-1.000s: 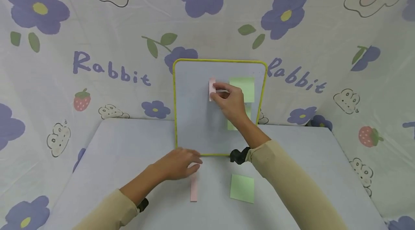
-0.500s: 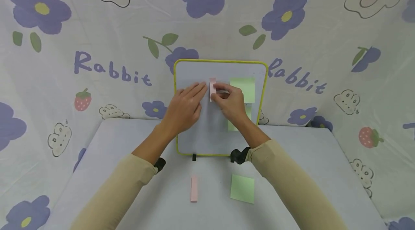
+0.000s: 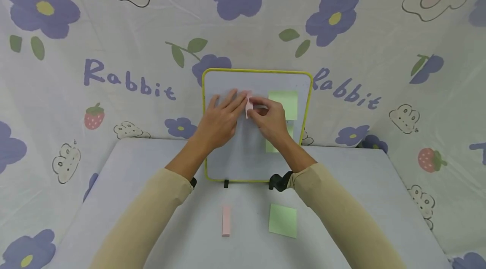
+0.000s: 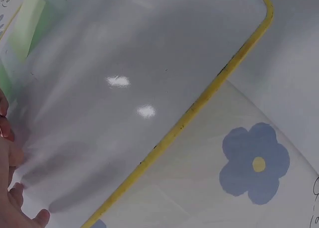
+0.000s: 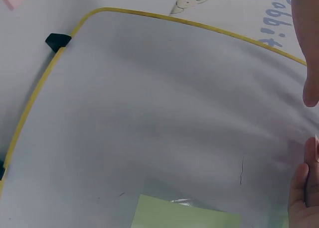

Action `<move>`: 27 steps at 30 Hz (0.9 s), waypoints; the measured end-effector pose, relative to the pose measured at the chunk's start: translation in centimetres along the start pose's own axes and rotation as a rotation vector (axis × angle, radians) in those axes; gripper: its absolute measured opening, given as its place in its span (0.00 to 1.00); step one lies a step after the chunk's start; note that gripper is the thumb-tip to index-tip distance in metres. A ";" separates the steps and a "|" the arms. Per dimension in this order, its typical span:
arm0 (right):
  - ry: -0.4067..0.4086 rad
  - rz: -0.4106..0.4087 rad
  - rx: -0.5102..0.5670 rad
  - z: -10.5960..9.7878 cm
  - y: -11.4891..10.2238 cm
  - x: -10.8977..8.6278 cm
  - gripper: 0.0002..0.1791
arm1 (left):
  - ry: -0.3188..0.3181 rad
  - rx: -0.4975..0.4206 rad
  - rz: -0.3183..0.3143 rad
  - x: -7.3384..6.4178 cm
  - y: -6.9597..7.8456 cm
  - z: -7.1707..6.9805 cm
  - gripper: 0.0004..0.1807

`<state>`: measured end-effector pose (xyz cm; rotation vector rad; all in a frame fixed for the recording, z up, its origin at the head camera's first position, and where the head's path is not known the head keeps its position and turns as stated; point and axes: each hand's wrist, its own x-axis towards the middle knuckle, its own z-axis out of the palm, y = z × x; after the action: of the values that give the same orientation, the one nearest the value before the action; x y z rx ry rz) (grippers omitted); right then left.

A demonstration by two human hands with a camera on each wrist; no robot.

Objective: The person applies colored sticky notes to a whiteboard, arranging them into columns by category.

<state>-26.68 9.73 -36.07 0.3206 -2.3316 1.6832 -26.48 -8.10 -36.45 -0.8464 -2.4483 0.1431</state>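
A narrow pink sticky note (image 3: 248, 111) lies upright against the upper middle of a yellow-rimmed whiteboard (image 3: 235, 161). My right hand (image 3: 274, 123) pinches its right side between thumb and fingers. From the left, my left hand (image 3: 218, 125) reaches over the board with straight fingers, its fingertips at the note's upper end. Two green sticky notes are on the board's right side: the upper one (image 3: 289, 102) is partly behind my right hand, and the lower one (image 3: 270, 146) is mostly hidden by it. In the left wrist view, fingers (image 4: 42, 218) show at the left edge.
A pink sticky-note pad (image 3: 226, 220) and a green sticky-note pad (image 3: 282, 220) lie on the white table (image 3: 152, 163) before the board. Small black feet (image 3: 226, 184) support the board's lower edge. A flower-patterned cloth (image 3: 152, 49) hangs behind.
My left hand has risen from the board's lower edge to the pink note, its fingertips now at the note's top. My right hand keeps pinching the note in the same place.
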 end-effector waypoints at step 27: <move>0.023 -0.741 -1.338 -1.5 0.5 -0.7 0.27 | -0.009 0.144 0.007 0.0 0.0 0.4 0.33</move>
<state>-26.08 11.30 -36.33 0.6875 -2.2926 -0.2785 -26.71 -8.10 -36.83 -0.7924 -2.4102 0.3228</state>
